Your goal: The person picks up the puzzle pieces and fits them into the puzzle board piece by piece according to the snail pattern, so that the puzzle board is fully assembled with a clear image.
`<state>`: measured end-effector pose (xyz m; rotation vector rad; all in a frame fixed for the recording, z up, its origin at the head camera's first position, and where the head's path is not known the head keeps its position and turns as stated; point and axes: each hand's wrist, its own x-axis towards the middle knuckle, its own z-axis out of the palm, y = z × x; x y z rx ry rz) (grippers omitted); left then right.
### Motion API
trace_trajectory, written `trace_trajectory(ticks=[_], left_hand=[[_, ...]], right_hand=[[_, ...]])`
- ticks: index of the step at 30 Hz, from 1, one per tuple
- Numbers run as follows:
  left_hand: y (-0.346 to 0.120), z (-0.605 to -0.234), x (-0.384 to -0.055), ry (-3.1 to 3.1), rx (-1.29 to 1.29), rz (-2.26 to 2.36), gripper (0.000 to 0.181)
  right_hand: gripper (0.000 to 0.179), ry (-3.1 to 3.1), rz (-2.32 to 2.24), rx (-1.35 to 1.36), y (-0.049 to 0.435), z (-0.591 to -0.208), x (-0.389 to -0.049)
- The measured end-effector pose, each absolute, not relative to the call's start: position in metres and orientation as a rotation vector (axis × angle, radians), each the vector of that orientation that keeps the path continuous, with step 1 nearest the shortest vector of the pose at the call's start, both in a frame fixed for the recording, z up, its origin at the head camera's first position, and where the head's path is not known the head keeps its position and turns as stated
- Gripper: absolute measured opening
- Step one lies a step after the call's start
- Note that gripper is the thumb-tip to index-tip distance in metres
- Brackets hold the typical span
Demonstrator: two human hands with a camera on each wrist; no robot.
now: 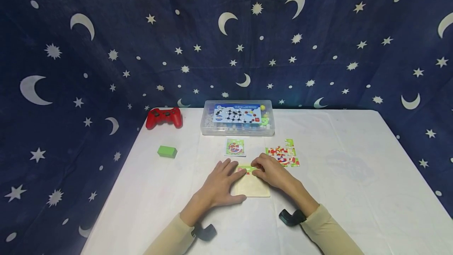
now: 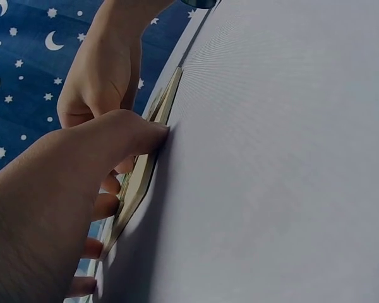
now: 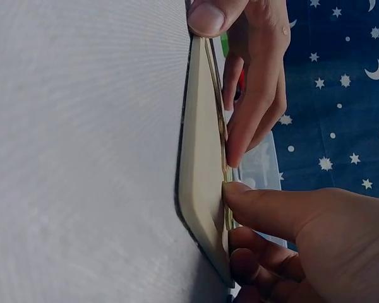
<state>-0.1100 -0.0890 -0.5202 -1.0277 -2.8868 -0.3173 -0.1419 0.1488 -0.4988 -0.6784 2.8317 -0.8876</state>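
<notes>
A pale wooden puzzle tray (image 1: 253, 188) lies on the table, with a few green and pink puzzle pieces (image 1: 243, 167) along its far edge. My left hand (image 1: 220, 182) spreads over the tray's left side; its thumb rests along the near edge and its index finger reaches the placed pieces. From the right, my right hand (image 1: 272, 170) pinches a small puzzle piece at the far edge, thumb and index finger close together; the fingertips hide most of it. Both hands meet at the thin tray (image 3: 205, 139) in the right wrist view.
Beyond the right hand lies a cluster of colourful puzzle pieces (image 1: 291, 152). A picture card (image 1: 235, 147) sits behind the tray, and a clear plastic box (image 1: 238, 130) stands at the back. To the left are a green block (image 1: 167, 152) and a red game controller (image 1: 164, 117).
</notes>
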Motion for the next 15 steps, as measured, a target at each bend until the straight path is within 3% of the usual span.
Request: trace_trajectory(ticks=[15], left_hand=[[-0.0891, -0.5205, -0.1098, -2.907, -1.016, -0.309, 0.079]], right_hand=[[0.029, 2.901, -0.906, -0.705, 0.1542, -0.4939, -0.1448]])
